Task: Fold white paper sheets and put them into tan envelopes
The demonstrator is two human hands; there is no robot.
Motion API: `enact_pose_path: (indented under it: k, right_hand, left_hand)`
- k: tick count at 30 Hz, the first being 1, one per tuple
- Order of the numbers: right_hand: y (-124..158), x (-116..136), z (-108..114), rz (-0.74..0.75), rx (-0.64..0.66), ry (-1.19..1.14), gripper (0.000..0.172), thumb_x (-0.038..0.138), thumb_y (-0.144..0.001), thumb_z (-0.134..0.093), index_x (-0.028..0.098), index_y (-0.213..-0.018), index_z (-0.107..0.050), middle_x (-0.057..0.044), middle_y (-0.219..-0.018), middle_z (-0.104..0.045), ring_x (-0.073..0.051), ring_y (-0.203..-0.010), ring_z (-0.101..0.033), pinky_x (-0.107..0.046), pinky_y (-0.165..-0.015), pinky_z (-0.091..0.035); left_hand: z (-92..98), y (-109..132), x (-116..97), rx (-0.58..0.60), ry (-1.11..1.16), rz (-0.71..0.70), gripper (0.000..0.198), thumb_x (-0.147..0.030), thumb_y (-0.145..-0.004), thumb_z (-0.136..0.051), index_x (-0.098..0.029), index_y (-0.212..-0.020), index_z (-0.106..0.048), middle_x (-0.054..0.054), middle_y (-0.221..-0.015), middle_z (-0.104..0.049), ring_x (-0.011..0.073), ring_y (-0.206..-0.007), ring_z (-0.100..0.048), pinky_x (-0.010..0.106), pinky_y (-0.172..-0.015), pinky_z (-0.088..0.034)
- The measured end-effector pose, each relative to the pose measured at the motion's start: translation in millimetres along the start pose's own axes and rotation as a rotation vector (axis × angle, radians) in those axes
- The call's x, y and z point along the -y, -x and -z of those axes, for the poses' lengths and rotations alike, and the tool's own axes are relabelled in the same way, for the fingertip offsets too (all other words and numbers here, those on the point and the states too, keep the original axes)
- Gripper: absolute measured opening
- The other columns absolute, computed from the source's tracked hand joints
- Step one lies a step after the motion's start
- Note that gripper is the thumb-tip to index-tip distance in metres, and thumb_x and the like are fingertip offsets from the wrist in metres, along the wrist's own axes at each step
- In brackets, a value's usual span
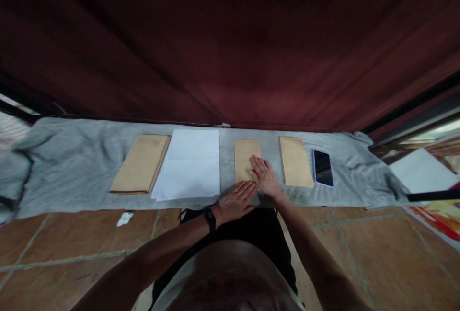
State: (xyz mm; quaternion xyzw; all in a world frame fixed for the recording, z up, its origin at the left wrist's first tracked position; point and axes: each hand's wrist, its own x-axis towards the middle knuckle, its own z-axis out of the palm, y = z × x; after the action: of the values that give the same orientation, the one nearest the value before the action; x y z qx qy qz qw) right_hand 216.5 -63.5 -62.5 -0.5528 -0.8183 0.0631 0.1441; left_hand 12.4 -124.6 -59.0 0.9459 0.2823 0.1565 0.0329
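A single brown envelope [244, 154] lies on the grey cloth in front of me. My right hand [264, 176] rests flat on its lower right part, fingers extended. My left hand [237, 201] lies flat at the envelope's near edge, its fingertips close to my right hand. To the left is a stack of white paper sheets [192, 165], and beyond it a thick stack of brown envelopes [142, 163]. A smaller pile of brown envelopes [296, 162] sits to the right of my hands.
A phone [323, 168] with a dark screen lies right of the smaller pile. Grey cloth [72, 167] covers the narrow surface. A dark red curtain [230, 52] hangs behind it. White crumpled tissue [125, 218] is on the tiled floor.
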Motion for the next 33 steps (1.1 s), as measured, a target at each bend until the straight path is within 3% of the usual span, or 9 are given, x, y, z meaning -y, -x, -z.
enact_pose_path:
  k: [11,18,27,33]
  right_hand:
    - [-37.5,-12.7,-1.5,-0.090,-0.015,0.059,0.054,0.037,-0.106,-0.032,0.015,-0.155,-0.036,-0.011,-0.160,-0.036,-0.023,-0.149,-0.034,-0.047,-0.123,-0.021]
    - [-50.5,7.6,-6.1,-0.106,-0.045,0.092,0.055,0.039,-0.106,-0.032,0.017,-0.156,-0.033,-0.011,-0.161,-0.035,-0.027,-0.149,-0.032,-0.054,-0.123,-0.016]
    - [-32.3,25.9,-5.7,0.081,0.065,-0.012,0.047,0.037,-0.106,-0.034,0.033,-0.152,-0.041,0.002,-0.162,-0.035,-0.023,-0.150,-0.031,-0.052,-0.125,-0.015]
    - [-3.6,23.2,0.8,0.031,0.022,-0.136,0.046,0.036,-0.106,-0.031,0.027,-0.149,-0.048,-0.002,-0.157,-0.044,-0.022,-0.147,-0.036,-0.049,-0.123,-0.024]
  left_hand:
    - [0.6,1.0,1.5,0.021,0.011,-0.009,0.062,-0.044,-0.100,-0.048,-0.007,-0.149,-0.040,0.018,-0.156,-0.042,0.0275,-0.149,-0.033,0.042,-0.125,-0.022]
    - [-1.1,1.1,3.2,0.051,0.032,-0.004,0.066,-0.043,-0.096,-0.052,-0.007,-0.150,-0.039,0.018,-0.157,-0.040,0.0277,-0.149,-0.033,0.042,-0.125,-0.021]
    - [-4.3,1.2,1.7,0.012,0.020,-0.001,0.059,-0.043,-0.097,-0.054,-0.007,-0.143,-0.049,0.018,-0.145,-0.056,0.0288,-0.142,-0.046,0.042,-0.122,-0.028]
    - [-2.2,1.4,0.5,-0.046,0.016,0.009,0.053,-0.041,-0.100,-0.048,-0.007,-0.140,-0.052,0.018,-0.144,-0.057,0.0275,-0.140,-0.048,0.043,-0.120,-0.033]
